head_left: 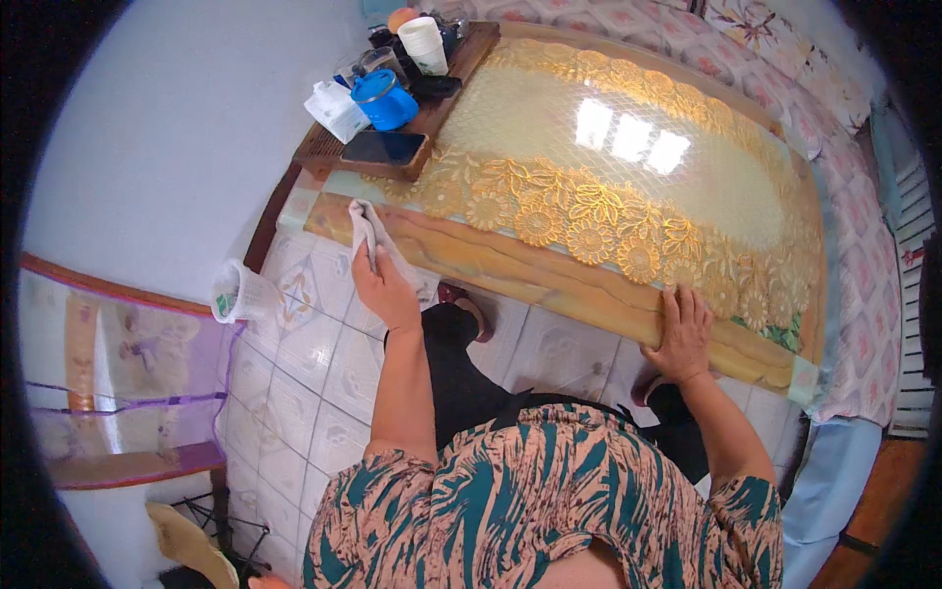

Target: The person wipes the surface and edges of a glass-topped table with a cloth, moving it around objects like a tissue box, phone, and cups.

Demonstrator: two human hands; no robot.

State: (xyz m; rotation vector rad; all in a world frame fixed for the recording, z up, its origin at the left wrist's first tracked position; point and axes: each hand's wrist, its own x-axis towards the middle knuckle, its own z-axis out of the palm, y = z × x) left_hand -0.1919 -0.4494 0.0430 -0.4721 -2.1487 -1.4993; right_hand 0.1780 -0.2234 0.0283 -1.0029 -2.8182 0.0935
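Tray items (412,59) too cluttered to ID; cloth (378,240) partly under left hand (385,290).

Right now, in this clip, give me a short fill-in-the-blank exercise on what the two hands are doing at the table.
1. The left hand presses a pale ____ against the wooden edge of the table.
2. The right hand lies flat and holds ____.
3. On the tray at the table's far corner, the mug is coloured ____.
4. The table top is covered by a clear sheet with a gold ____ pattern.

Missing words: cloth; nothing; blue; flower
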